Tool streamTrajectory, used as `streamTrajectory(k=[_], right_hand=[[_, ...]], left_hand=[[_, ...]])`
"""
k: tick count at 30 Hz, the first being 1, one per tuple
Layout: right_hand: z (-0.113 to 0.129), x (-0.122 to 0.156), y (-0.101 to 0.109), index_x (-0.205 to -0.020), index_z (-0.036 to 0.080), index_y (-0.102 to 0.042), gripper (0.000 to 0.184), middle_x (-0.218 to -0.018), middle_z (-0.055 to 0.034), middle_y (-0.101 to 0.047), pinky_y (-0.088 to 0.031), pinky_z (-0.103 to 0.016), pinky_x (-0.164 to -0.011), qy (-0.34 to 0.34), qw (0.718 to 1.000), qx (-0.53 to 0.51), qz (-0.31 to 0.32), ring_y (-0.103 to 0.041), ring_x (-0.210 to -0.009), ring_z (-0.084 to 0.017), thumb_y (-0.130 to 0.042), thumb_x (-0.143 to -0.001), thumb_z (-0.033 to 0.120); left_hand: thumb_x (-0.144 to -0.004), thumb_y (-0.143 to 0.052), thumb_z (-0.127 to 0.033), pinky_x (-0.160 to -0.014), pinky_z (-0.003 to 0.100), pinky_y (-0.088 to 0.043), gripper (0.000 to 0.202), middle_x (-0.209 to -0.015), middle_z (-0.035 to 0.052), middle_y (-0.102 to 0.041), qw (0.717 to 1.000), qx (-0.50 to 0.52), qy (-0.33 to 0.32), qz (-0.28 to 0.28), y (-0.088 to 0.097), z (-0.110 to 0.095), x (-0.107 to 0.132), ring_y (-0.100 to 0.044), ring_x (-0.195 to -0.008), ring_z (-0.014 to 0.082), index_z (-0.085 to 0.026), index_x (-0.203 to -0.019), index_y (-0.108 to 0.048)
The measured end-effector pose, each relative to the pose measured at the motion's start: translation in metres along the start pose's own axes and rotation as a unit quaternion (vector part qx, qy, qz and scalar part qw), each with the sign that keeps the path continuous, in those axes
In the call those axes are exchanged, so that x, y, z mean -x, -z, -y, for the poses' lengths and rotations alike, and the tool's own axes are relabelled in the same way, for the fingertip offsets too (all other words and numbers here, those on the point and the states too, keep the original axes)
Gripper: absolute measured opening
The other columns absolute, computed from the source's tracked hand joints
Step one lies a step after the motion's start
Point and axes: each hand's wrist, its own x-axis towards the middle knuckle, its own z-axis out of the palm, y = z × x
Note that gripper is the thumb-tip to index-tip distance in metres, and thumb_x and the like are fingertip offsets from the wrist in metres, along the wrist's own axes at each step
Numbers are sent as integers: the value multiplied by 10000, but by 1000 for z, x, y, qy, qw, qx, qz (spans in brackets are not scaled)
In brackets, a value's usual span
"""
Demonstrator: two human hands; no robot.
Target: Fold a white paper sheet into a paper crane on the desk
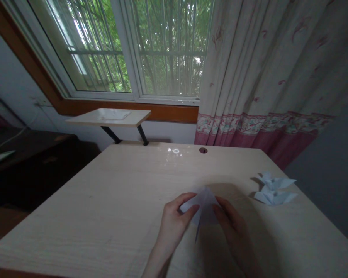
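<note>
A folded piece of white paper [204, 200] is held between both hands, a little above the desk. Its top comes to a point, and a thin folded edge hangs down in the middle. My left hand [176, 216] pinches its left side, thumb in front and fingers behind. On the opposite side my right hand [231, 220] grips the paper, also with the thumb towards me. The fingertips behind the sheet are partly hidden. Off to the right lie two folded paper figures [275, 197], close together near the desk's right edge.
The light wooden desk [104, 208] has a round cable hole [203, 150] at its back edge. A small raised shelf [133, 119] at the back left bears white paper [111, 114]. Beyond are a barred window and a patterned curtain [249, 77]. Dark furniture [46, 143] stands left.
</note>
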Motion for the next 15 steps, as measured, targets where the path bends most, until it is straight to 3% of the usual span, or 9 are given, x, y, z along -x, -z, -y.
streamTrajectory(k=[5,10,12,15], right_hand=[[-4,2,1,-1014,256,-695,298,-1050,-67,-720,-542,-342,-838,4,1000,2,0,-672,-957,-248,-567,-841,462],[-3,4,3,-1007,266,-700,271,-1045,-53,-723,-534,-343,-857,-3,1000,-9,-4,-667,-977,-245,-583,-829,433],[-2,4,3,-988,266,-705,263,-1034,-52,-726,-542,-338,-838,-3,1000,-22,-6,-670,-965,-246,-600,-813,432],[-1,5,5,-969,260,-713,263,-1020,-57,-729,-544,-345,-825,-6,999,-37,5,-669,-952,-252,-623,-795,435]], left_hand=[[-749,-634,-186,-801,300,-498,234,-978,42,-733,1000,8,-12,19,-2,4,1,-660,-898,215,-212,-959,-734],[-761,-588,-127,-903,370,-460,310,-1010,48,-708,997,22,-54,44,3,7,1,-630,-956,218,-233,-1026,-709],[-758,-597,-109,-991,423,-395,323,-1148,53,-654,993,16,-103,48,5,5,1,-564,-1100,241,-262,-1019,-708],[-743,-614,-83,-1092,485,-255,408,-1404,26,-464,988,-1,-144,65,8,2,3,-375,-1310,273,-315,-1069,-692]])
